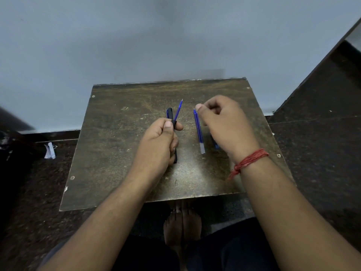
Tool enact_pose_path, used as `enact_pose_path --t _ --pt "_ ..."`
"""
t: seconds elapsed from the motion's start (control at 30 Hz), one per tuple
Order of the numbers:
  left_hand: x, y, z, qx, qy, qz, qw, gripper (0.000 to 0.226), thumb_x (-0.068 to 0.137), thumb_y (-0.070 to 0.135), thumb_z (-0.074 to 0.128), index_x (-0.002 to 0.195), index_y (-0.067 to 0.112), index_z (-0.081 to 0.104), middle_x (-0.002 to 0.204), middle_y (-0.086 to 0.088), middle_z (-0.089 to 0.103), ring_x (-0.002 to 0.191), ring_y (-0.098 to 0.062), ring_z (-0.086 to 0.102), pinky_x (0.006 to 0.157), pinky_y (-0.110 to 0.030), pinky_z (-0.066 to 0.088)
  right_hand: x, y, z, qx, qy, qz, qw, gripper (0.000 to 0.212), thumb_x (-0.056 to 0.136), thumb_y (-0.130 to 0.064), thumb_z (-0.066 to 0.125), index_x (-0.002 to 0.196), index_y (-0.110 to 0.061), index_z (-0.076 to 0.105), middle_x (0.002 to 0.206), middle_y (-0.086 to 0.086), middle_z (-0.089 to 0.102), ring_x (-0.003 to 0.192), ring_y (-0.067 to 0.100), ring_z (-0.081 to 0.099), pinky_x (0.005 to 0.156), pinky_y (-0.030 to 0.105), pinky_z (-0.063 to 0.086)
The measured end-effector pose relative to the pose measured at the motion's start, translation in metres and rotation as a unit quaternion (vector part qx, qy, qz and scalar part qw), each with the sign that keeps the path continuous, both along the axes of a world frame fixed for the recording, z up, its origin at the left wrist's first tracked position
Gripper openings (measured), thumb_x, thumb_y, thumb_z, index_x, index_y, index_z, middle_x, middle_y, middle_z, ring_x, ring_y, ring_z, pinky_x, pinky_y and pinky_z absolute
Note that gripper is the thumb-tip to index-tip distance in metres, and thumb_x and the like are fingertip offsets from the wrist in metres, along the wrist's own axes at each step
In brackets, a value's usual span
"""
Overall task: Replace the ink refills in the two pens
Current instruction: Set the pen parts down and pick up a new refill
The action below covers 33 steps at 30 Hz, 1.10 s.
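Observation:
My left hand (pixel 159 141) grips a dark pen barrel (pixel 175 157) over the middle of the small table (pixel 117 153). A blue refill (pixel 178 110) sticks out of the barrel's top, pointing up and to the right. Just behind that hand a second dark pen (pixel 169 112) lies on the table, its lower part hidden. Two blue refills (pixel 198 130) lie side by side to the right. My right hand (pixel 224 122) hovers over them with fingers curled and the thumb tip near their far ends. I see nothing held in it.
A small blue piece (pixel 216 146) peeks out from under my right wrist. The table stands against a pale wall. A crumpled white paper (pixel 49 151) lies on the dark floor at left. A dark ledge (pixel 322 85) rises at right. Bare feet (pixel 182 225) show below the table's near edge.

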<state>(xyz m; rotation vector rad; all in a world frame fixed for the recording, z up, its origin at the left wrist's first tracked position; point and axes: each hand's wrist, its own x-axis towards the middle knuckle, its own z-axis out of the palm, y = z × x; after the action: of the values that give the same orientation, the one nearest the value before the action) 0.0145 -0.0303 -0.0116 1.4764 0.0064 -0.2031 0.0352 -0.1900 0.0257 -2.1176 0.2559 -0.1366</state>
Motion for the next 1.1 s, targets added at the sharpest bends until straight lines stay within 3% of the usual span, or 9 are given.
enact_pose_path --t 0.07,0.2,0.33,0.5,0.77,0.83,0.93,1.03,1.1 --pt "0.0 -0.002 0.0 -0.007 0.004 0.001 1.0 0.032 0.103 0.034 0.04 0.085 0.027 0.065 0.052 0.01 0.043 0.041 -0.004 0.03 0.039 -0.018 0.025 0.0 0.008 -0.004 0.056 0.03 0.03 0.998 0.026 0.091 -0.046 0.065 0.082 -0.021 0.067 0.07 -0.003 0.066 0.056 0.005 0.055 0.054 0.03 0.048" --pt "-0.001 -0.005 0.0 -0.004 0.007 -0.008 1.0 0.03 0.107 0.029 0.039 0.09 0.017 0.06 0.051 0.01 0.042 0.041 -0.005 0.028 0.04 -0.017 0.024 0.0 0.014 -0.007 0.17 0.047 0.066 0.982 0.025 0.089 -0.037 0.071 0.072 -0.019 0.067 0.058 -0.011 0.061 0.045 -0.002 0.045 0.049 0.017 0.036" --pt "-0.002 -0.006 0.002 0.022 0.006 -0.021 1.0 0.031 0.11 0.025 0.035 0.092 0.014 0.058 0.051 0.009 0.041 0.039 -0.006 0.027 0.042 -0.017 0.023 -0.001 0.017 -0.009 0.242 0.061 0.089 0.964 0.018 0.09 -0.023 0.071 0.077 -0.012 0.067 0.06 -0.004 0.064 0.04 0.0 0.04 0.038 0.012 0.03" --pt "-0.003 -0.007 0.0 0.048 -0.009 -0.023 0.999 0.031 0.107 0.03 0.038 0.091 0.018 0.061 0.052 0.009 0.042 0.041 -0.007 0.029 0.045 -0.022 0.023 0.006 0.01 -0.008 0.269 0.026 0.028 0.962 0.018 0.09 -0.023 0.071 0.074 -0.02 0.067 0.062 -0.005 0.056 0.045 0.007 0.04 0.041 0.018 0.032" --pt "-0.002 -0.003 -0.004 0.086 -0.023 -0.037 0.995 0.032 0.098 0.045 0.039 0.086 0.03 0.065 0.055 0.01 0.046 0.046 -0.008 0.033 0.049 -0.027 0.027 0.019 -0.017 -0.009 0.442 -0.053 -0.121 0.887 0.009 0.094 -0.016 0.066 0.086 -0.014 0.063 0.075 0.0 0.068 0.045 0.008 0.047 0.04 0.02 0.032" --pt "-0.002 -0.002 -0.004 0.083 -0.021 -0.035 0.996 0.032 0.098 0.045 0.039 0.086 0.031 0.066 0.056 0.01 0.046 0.047 -0.008 0.033 0.047 -0.026 0.027 0.021 -0.025 -0.011 0.427 -0.066 -0.14 0.891 0.01 0.096 -0.016 0.063 0.086 -0.015 0.061 0.077 0.001 0.071 0.044 0.008 0.048 0.04 0.02 0.032" --pt "-0.003 -0.001 -0.002 0.079 -0.017 -0.031 0.996 0.032 0.1 0.043 0.04 0.087 0.031 0.066 0.056 0.01 0.046 0.047 -0.009 0.033 0.045 -0.025 0.026 0.023 -0.04 -0.015 0.32 -0.077 -0.155 0.932 0.01 0.095 -0.018 0.062 0.085 -0.016 0.063 0.071 -0.003 0.069 0.046 0.009 0.051 0.041 0.021 0.037" --pt "-0.003 0.001 0.0 0.072 -0.014 -0.023 0.997 0.034 0.106 0.036 0.039 0.085 0.032 0.067 0.056 0.011 0.046 0.045 -0.005 0.033 0.042 -0.022 0.027 0.024 -0.056 -0.021 0.076 -0.074 -0.151 0.983 0.013 0.093 -0.027 0.063 0.084 -0.019 0.067 0.075 -0.007 0.067 0.061 0.009 0.06 0.057 0.023 0.049" --pt "-0.003 0.002 0.002 0.075 -0.012 -0.017 0.997 0.036 0.108 0.034 0.039 0.085 0.032 0.067 0.056 0.011 0.046 0.045 -0.004 0.034 0.04 -0.021 0.028 0.024 -0.061 -0.024 -0.057 -0.051 -0.133 0.988 0.015 0.093 -0.033 0.062 0.082 -0.023 0.067 0.078 -0.01 0.065 0.069 0.004 0.06 0.057 0.018 0.045"
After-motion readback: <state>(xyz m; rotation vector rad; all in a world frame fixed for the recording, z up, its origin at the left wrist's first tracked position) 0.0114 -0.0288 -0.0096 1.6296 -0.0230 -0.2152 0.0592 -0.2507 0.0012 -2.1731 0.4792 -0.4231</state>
